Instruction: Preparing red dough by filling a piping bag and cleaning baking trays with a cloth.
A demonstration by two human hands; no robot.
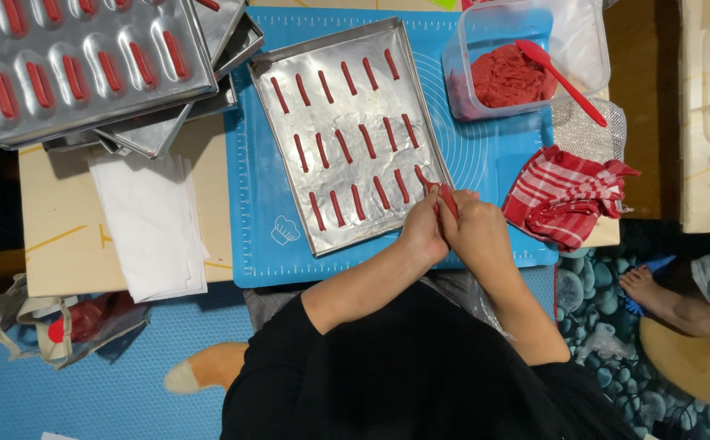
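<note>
My left hand (pixel 422 231) and my right hand (pixel 473 228) are pressed together at the near right corner of a foil-lined metal tray (pixel 290 208). Between their fingers they pinch a short red stick of dough (pixel 446 198), held just over the tray's corner. Several red dough sticks (pixel 343 147) lie in rows on the foil. The tray rests on a blue baking mat (pixel 249 236). A clear plastic tub (pixel 461 57) of red dough (pixel 506 77) with a red spatula (pixel 563 80) stands at the back right.
A stack of metal trays (pixel 86 61) filled with red sticks sits at the back left. White paper sheets (pixel 155 224) lie left of the mat. A red checked cloth (pixel 563 195) lies right of my hands. Another person's bare foot (pixel 657 297) is at the right.
</note>
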